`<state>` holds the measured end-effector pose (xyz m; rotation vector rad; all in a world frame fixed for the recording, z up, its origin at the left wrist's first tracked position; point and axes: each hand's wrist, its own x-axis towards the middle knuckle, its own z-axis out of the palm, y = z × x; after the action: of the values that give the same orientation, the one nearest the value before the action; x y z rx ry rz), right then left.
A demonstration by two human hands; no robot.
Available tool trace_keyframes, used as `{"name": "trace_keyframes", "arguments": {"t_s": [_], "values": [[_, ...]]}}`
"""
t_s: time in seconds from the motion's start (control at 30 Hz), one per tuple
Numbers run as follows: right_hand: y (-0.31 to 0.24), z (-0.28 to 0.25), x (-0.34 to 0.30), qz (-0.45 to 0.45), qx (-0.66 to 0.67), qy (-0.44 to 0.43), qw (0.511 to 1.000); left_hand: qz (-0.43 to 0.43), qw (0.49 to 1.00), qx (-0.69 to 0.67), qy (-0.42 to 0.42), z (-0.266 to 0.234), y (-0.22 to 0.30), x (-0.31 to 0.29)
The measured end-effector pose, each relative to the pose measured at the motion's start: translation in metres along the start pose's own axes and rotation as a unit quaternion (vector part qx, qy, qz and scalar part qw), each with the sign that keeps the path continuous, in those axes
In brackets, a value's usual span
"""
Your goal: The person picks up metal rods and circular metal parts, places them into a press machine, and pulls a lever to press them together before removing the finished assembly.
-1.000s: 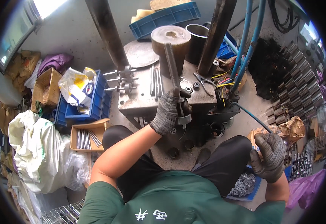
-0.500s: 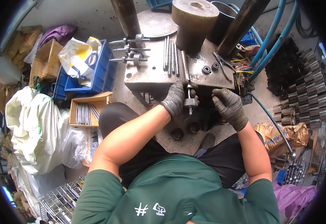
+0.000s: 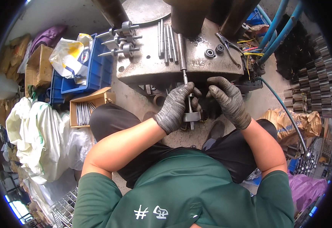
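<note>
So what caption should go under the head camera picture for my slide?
Two gloved hands, left and right, hold a metal shaft at the edge of a steel work block.

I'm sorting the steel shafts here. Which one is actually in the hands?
The shaft hanging over the block's front edge, gripped by the left hand; the right hand is beside it. The other rods lie loose on top.

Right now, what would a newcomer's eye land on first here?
Two grey-gloved hands at centre: the left hand grips a slim steel shaft with a collar at its lower end, and the right hand rests beside it at the edge of the metal press table. More shafts lie on that table, and a blue crate sits to its left.
</note>
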<state>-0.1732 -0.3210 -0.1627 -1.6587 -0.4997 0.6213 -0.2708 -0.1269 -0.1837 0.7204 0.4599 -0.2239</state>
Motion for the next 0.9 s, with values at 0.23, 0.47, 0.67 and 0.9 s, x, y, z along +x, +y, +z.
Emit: {"name": "trace_keyframes", "arguments": {"t_s": [0.23, 0.47, 0.67, 0.9], "values": [[-0.008, 0.041, -0.023, 0.128, 0.445, -0.145, 0.874, 0.316, 0.942, 0.083, -0.075, 0.012, 0.013, -0.012], [-0.018, 0.030, -0.013, -0.035, 0.157, -0.029, 0.987, 0.340, 0.923, 0.182, -0.005, 0.021, 0.025, -0.014], [-0.024, 0.020, -0.013, -0.116, -0.001, 0.040, 0.992, 0.214, 0.971, 0.103, -0.015, 0.017, 0.026, -0.017], [-0.030, 0.019, -0.012, -0.114, 0.102, -0.004, 0.988, 0.229, 0.963, 0.138, -0.019, 0.014, 0.029, -0.018]]}}
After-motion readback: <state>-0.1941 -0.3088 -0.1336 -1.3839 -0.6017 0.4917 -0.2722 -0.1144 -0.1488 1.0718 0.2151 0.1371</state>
